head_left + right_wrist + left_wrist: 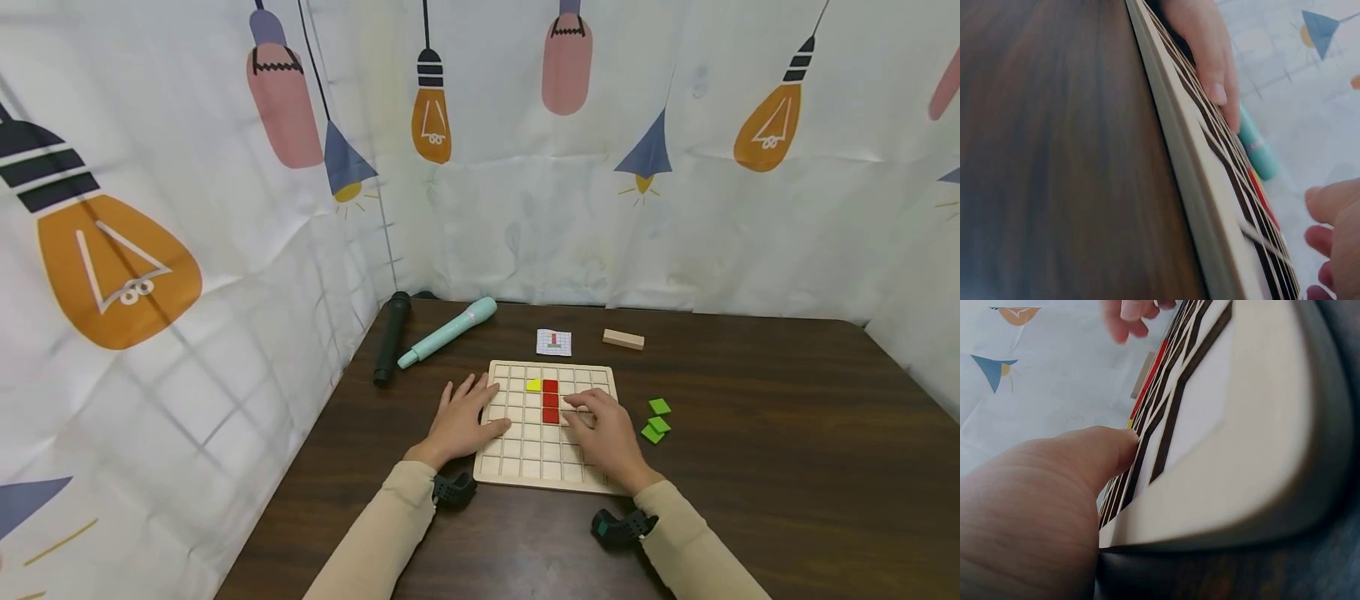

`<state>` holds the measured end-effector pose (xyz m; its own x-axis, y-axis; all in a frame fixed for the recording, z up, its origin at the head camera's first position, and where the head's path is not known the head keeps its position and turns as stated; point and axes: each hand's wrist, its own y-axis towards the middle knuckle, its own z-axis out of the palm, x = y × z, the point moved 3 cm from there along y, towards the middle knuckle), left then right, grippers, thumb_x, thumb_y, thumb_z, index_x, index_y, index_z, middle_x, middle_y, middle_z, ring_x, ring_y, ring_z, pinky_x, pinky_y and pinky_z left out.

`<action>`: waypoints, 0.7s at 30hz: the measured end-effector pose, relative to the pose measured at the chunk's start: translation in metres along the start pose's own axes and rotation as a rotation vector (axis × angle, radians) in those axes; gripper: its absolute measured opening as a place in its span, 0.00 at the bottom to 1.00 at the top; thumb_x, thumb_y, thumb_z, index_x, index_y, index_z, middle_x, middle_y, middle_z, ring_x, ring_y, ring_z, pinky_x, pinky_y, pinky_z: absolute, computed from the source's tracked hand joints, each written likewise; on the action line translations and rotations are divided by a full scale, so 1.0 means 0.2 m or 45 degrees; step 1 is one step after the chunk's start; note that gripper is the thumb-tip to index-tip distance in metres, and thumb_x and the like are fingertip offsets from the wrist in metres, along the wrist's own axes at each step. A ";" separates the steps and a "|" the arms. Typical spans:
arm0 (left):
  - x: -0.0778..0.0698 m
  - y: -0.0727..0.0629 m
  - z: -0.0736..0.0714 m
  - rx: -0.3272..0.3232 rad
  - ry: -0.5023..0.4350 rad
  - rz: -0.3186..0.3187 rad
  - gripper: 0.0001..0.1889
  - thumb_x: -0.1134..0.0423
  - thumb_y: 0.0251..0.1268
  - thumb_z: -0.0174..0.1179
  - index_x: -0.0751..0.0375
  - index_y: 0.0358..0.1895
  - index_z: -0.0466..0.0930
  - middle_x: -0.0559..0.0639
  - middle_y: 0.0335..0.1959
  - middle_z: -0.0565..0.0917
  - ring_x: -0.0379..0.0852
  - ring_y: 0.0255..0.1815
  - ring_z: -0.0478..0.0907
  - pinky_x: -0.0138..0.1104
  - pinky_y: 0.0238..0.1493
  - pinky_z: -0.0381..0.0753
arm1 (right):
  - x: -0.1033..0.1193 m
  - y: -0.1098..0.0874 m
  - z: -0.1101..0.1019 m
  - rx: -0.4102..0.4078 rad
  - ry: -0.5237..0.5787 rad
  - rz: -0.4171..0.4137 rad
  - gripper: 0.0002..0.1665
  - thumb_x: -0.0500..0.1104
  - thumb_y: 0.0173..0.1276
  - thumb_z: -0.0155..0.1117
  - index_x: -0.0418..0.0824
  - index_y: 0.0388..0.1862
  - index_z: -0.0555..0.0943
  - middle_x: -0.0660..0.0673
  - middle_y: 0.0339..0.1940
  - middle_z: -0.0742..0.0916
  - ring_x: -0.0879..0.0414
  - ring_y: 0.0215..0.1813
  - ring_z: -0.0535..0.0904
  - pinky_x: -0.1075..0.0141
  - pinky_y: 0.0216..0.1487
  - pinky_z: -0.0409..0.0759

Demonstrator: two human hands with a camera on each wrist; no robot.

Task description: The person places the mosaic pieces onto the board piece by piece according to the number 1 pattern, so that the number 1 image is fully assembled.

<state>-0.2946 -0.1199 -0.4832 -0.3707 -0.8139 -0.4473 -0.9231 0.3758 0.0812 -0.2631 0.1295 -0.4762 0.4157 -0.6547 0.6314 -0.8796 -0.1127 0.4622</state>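
A pale wooden grid board (525, 471) lies on the dark table. Three red square tiles (551, 401) form a column on it, with a yellow slant-edged tile (534, 385) left of the topmost one. My left hand (462, 421) rests on the board's left edge, fingers spread; its thumb (1113, 450) lies over the grid in the left wrist view. Just right of the red column hovers my right hand (606, 433), its fingers bent. In the right wrist view its thumb (1332, 200) and fingers stand apart, with nothing seen between them.
Several green tiles (654, 429) lie right of the board. Behind it are a small printed grid card (553, 342) and a wooden block (623, 339). A black microphone-shaped stick (392, 337) and a mint one (447, 333) lie back left. A patterned curtain (510, 233) borders the table.
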 end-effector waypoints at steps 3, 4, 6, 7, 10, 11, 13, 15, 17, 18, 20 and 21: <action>0.00 0.00 0.01 -0.003 0.001 0.001 0.37 0.37 0.68 0.53 0.50 0.76 0.61 0.54 0.78 0.54 0.54 0.80 0.43 0.57 0.75 0.34 | -0.03 -0.02 -0.05 -0.060 -0.023 0.012 0.13 0.41 0.65 0.70 0.42 0.48 0.86 0.50 0.42 0.84 0.54 0.47 0.79 0.56 0.44 0.78; 0.00 0.00 0.01 -0.008 -0.001 0.003 0.37 0.38 0.68 0.53 0.50 0.76 0.61 0.54 0.78 0.55 0.54 0.80 0.44 0.57 0.75 0.34 | -0.04 -0.02 -0.07 -0.077 -0.019 0.023 0.13 0.41 0.65 0.70 0.41 0.48 0.86 0.50 0.42 0.84 0.53 0.47 0.79 0.55 0.44 0.78; 0.00 0.00 0.01 -0.006 0.002 -0.002 0.37 0.37 0.68 0.53 0.50 0.76 0.61 0.53 0.78 0.55 0.54 0.80 0.43 0.57 0.75 0.34 | -0.07 -0.03 -0.11 -0.116 -0.031 0.027 0.12 0.40 0.65 0.69 0.41 0.48 0.86 0.49 0.42 0.84 0.52 0.48 0.79 0.54 0.43 0.78; 0.00 -0.01 0.01 -0.011 -0.002 -0.001 0.37 0.38 0.67 0.54 0.50 0.76 0.61 0.53 0.78 0.55 0.54 0.80 0.44 0.57 0.75 0.34 | -0.09 -0.04 -0.12 -0.135 -0.038 0.028 0.12 0.40 0.65 0.69 0.41 0.47 0.86 0.48 0.42 0.84 0.51 0.48 0.79 0.53 0.44 0.78; 0.00 -0.01 0.00 -0.011 -0.003 -0.003 0.37 0.38 0.68 0.54 0.50 0.75 0.61 0.53 0.78 0.55 0.54 0.80 0.44 0.57 0.75 0.33 | -0.13 -0.04 -0.18 -0.193 -0.062 0.019 0.11 0.38 0.64 0.69 0.39 0.46 0.86 0.46 0.43 0.85 0.48 0.48 0.79 0.50 0.44 0.78; 0.00 -0.01 0.00 -0.012 -0.001 -0.002 0.37 0.38 0.68 0.54 0.50 0.75 0.61 0.53 0.78 0.55 0.54 0.80 0.44 0.57 0.75 0.34 | -0.15 -0.04 -0.19 -0.214 -0.074 0.017 0.11 0.38 0.64 0.69 0.39 0.45 0.86 0.45 0.43 0.85 0.47 0.48 0.80 0.49 0.44 0.78; 0.00 -0.01 0.00 -0.013 -0.001 0.000 0.37 0.38 0.68 0.54 0.50 0.75 0.61 0.53 0.78 0.55 0.54 0.80 0.44 0.57 0.75 0.34 | -0.18 -0.04 -0.22 -0.246 -0.086 0.022 0.10 0.37 0.63 0.69 0.38 0.44 0.86 0.43 0.42 0.85 0.46 0.47 0.80 0.48 0.46 0.77; 0.00 -0.01 0.00 -0.014 -0.001 0.001 0.37 0.38 0.68 0.54 0.51 0.75 0.61 0.53 0.78 0.55 0.54 0.80 0.44 0.57 0.75 0.34 | -0.21 -0.04 -0.25 -0.265 -0.102 0.043 0.11 0.36 0.64 0.69 0.37 0.45 0.86 0.42 0.43 0.85 0.45 0.47 0.80 0.48 0.44 0.77; 0.00 0.00 0.01 -0.014 0.002 -0.002 0.37 0.38 0.68 0.54 0.51 0.76 0.61 0.53 0.78 0.55 0.54 0.80 0.44 0.57 0.75 0.34 | -0.24 -0.04 -0.29 -0.273 -0.120 0.089 0.13 0.37 0.64 0.69 0.36 0.48 0.85 0.40 0.45 0.84 0.44 0.44 0.79 0.50 0.41 0.76; 0.00 0.00 0.01 -0.013 0.002 -0.003 0.37 0.38 0.68 0.54 0.51 0.76 0.61 0.53 0.78 0.55 0.54 0.80 0.43 0.57 0.75 0.34 | -0.25 -0.04 -0.30 -0.270 -0.125 0.123 0.15 0.37 0.65 0.68 0.35 0.50 0.84 0.38 0.46 0.82 0.43 0.44 0.78 0.49 0.41 0.76; 0.00 0.00 0.01 -0.014 0.002 -0.004 0.37 0.38 0.68 0.54 0.51 0.76 0.61 0.53 0.78 0.55 0.54 0.80 0.43 0.57 0.75 0.34 | -0.27 -0.04 -0.33 -0.260 -0.143 0.193 0.18 0.39 0.66 0.68 0.34 0.54 0.82 0.35 0.50 0.79 0.41 0.46 0.76 0.47 0.42 0.76; 0.00 0.00 0.00 -0.013 0.002 -0.005 0.37 0.39 0.68 0.54 0.51 0.76 0.61 0.53 0.78 0.55 0.54 0.80 0.43 0.57 0.75 0.34 | -0.29 -0.05 -0.35 -0.252 -0.154 0.227 0.20 0.39 0.66 0.68 0.34 0.56 0.81 0.34 0.52 0.78 0.40 0.47 0.75 0.45 0.43 0.75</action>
<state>-0.2942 -0.1199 -0.4842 -0.3676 -0.8161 -0.4460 -0.9254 0.3684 0.0886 -0.2628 0.2198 -0.4734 0.2175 -0.7368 0.6402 -0.8689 0.1526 0.4708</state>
